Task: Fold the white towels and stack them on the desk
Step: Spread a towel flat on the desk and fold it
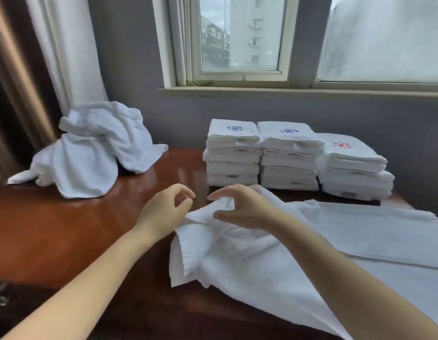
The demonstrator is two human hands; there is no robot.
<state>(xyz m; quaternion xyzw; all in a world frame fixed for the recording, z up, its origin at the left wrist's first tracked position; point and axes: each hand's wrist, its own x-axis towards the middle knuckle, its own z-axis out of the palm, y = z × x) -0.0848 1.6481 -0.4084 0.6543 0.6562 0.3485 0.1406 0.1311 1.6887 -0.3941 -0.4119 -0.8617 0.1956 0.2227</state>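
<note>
Nearest, at about 5 o'clock, a loose white towel (pixel 249 261) lies rumpled on the reddish-brown tabletop (pixel 65 229), its near edge draped toward the person and one corner raised toward the middle. The right hand (pixel 240 207) pinches that raised corner, fingers (pixel 218 195) curled narrow around the cloth. Just beside it at 9 o'clock, the left hand (pixel 164 212) hovers with its fingers half curled, thumb and forefinger nearly meeting and holding nothing; whether its heel touches the towel's edge I cannot tell. At 3 o'clock a flat towel (pixel 384 231) is spread out smooth. Farther back, at 1 o'clock, three stacks of folded towels stand side by side: the left stack (pixel 233 153) and the middle stack (pixel 289 158) carry blue flower marks on top, the right stack (pixel 352 168) a red one. At 10 o'clock a heap of unfolded towels (pixel 90 150) sits near the curtain (pixel 65 50). Beyond, at 12 o'clock, is a window (pixel 240 35).
</note>
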